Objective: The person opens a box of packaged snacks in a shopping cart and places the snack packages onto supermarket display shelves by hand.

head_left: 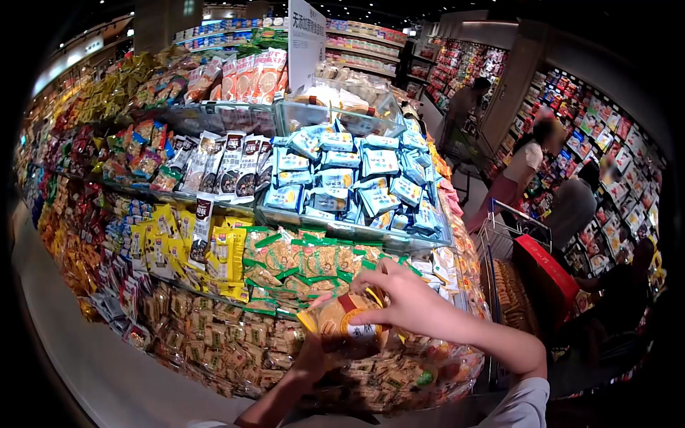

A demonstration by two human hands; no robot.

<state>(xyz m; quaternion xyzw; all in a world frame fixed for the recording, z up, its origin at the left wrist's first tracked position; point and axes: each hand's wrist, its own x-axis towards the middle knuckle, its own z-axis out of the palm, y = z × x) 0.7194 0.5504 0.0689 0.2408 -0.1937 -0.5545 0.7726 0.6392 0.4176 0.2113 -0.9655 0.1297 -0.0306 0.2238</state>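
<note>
Both my hands hold a packaged baked snack (334, 315) in front of the tiered display. Its wrapper is see-through with yellow edges, a dark red band and a white-and-dark label; a round tan shape shows inside. My right hand (403, 296) grips the packet from above and the right, thumb on its front. From the lower left, my left hand (312, 354) supports it, with most fingers hidden behind the wrapper. Just beyond lie green-edged snack packets (310, 260), and brown-wrapped pieces (235, 339) fill the tier below.
Blue-and-white packets (335, 175) fill a glass-sided bin above. Left of them are black-and-white packets (239, 164), with yellow packets (171, 246) below. A shopping cart (503, 235) with a red panel stands at right. People, including one person (524, 160), are beyond it.
</note>
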